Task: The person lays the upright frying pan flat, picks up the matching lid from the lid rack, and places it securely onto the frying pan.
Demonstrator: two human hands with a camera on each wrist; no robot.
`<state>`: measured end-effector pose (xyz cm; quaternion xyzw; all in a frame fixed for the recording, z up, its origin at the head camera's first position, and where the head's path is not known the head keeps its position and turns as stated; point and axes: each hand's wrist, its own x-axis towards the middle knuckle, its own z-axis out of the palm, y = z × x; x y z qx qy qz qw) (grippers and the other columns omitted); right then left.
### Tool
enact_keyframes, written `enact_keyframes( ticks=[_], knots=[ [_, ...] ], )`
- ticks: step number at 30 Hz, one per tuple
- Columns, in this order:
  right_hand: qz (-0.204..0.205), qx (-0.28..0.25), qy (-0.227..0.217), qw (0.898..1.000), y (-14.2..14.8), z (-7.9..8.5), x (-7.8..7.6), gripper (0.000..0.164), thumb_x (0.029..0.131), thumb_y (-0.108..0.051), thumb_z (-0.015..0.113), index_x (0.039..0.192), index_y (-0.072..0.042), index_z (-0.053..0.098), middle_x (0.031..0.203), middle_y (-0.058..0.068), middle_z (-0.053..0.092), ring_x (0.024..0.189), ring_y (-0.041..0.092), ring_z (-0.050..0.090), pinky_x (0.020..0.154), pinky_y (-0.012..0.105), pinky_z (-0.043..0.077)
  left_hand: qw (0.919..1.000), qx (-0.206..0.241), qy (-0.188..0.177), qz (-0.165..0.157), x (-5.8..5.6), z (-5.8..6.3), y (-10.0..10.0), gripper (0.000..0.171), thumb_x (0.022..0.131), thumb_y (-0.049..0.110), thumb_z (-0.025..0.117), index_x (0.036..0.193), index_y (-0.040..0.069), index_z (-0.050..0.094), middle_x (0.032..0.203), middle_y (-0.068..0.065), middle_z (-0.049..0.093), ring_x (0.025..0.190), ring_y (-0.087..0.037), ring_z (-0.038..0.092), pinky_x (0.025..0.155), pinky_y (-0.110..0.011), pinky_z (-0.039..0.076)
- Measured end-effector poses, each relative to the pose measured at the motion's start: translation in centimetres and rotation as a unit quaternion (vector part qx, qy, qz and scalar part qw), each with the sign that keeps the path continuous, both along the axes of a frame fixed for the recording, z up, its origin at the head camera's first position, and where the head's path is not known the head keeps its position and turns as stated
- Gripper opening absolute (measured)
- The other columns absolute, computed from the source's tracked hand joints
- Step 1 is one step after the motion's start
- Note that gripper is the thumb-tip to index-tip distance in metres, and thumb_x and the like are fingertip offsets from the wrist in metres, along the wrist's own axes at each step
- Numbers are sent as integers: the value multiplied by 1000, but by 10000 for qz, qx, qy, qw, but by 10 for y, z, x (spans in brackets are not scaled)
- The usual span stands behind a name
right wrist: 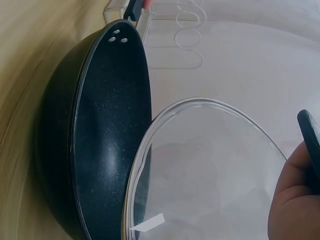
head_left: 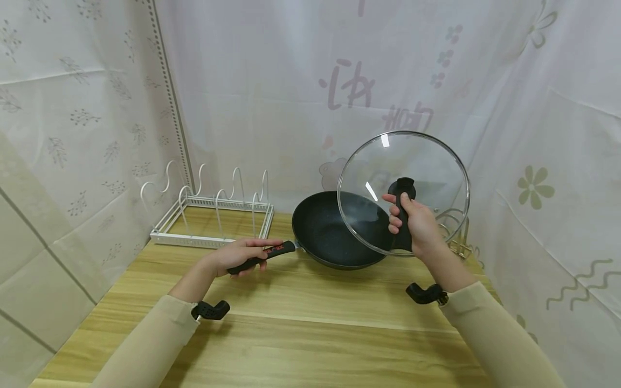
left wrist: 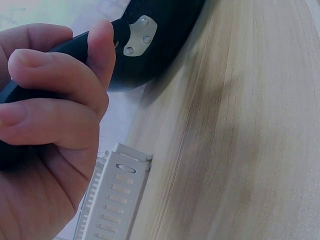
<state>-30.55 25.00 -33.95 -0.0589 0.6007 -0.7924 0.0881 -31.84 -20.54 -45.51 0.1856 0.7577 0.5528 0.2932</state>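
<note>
A black wok (head_left: 330,231) with a speckled inside stands on the wooden table. My left hand (head_left: 245,256) grips its long black handle (head_left: 286,248); in the left wrist view the fingers (left wrist: 55,75) curl round that handle, just short of the riveted bracket (left wrist: 140,36). My right hand (head_left: 419,223) holds a round glass lid (head_left: 368,156) by its black upright knob handle (head_left: 404,215). Tilted steeply, the lid overlaps the wok's right side in the head view. From the right wrist, the lid's steel rim (right wrist: 200,101) shows beside the wok's open mouth.
At the back left stands a white wire rack (head_left: 184,240) with tall curved dividers. Behind the lid, a smaller wire rack (head_left: 461,248) is partly hidden at the right. Printed curtains (head_left: 271,81) hang along the back and sides of the wooden table (head_left: 310,334).
</note>
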Motion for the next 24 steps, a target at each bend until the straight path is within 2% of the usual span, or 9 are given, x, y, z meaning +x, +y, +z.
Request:
enact_keyframes(
  ticks=[11,18,24],
  knots=[
    [346,-164,-398,9985,-12,-6,-7,55,118,-46,31,153,-6,45,84,-9,49,60,7,39,56,21,41,10000,-43,46,-27,0,0,0,53,115,29,53,168,24,48,97,-14,71,49,-8,44,45,-24,39],
    [381,-188,-580,9974,-20,-12,-11,53,118,-46,32,151,-7,47,85,-8,49,59,7,40,55,20,40,10000,-39,9,-13,0,0,0,53,115,28,53,169,24,48,96,-13,71,49,-8,44,45,-25,38],
    [540,-296,-710,9956,-27,-16,-12,56,119,-45,32,156,-6,43,84,-8,48,59,7,39,54,20,40,10000,-24,23,15,1,0,0,53,116,28,53,169,24,48,96,-14,70,48,-7,43,44,-24,38]
  ],
)
